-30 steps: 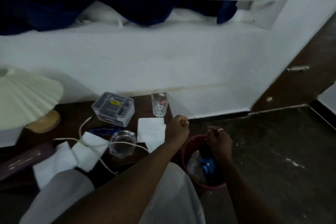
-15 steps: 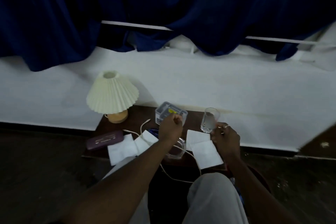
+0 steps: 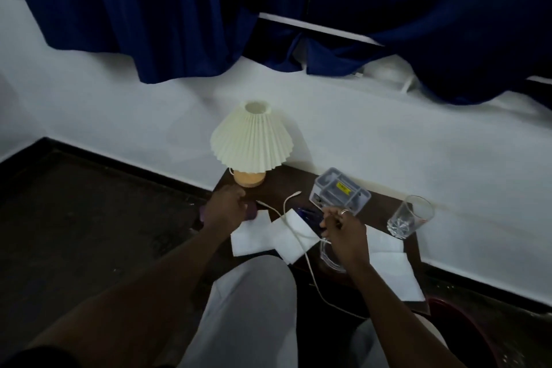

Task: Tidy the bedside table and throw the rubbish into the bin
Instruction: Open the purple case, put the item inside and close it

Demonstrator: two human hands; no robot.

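Note:
The dark wooden bedside table (image 3: 286,185) holds white napkins (image 3: 251,237) (image 3: 391,266), a white cable (image 3: 294,230), a blue pen (image 3: 307,213), a clear glass ashtray (image 3: 330,258) and a purple case (image 3: 253,212). My left hand (image 3: 227,209) lies over the purple case with its fingers curled around it, hiding most of it. My right hand (image 3: 343,233) hovers above the ashtray. Its fingers are slightly apart beside the pen and hold nothing that I can see. The red bin (image 3: 466,331) stands on the floor at the lower right.
A pleated cream lamp (image 3: 252,140) stands at the table's back left. A clear plastic organiser (image 3: 340,191) and a drinking glass (image 3: 409,216) are at the back right. White wall and blue curtains rise behind. My knees in grey trousers (image 3: 248,308) press against the table's front.
My view swung left from the bin to the table. My left hand moved left from the organiser onto the purple case. My right hand left the bin, passed the glass and reached the pen.

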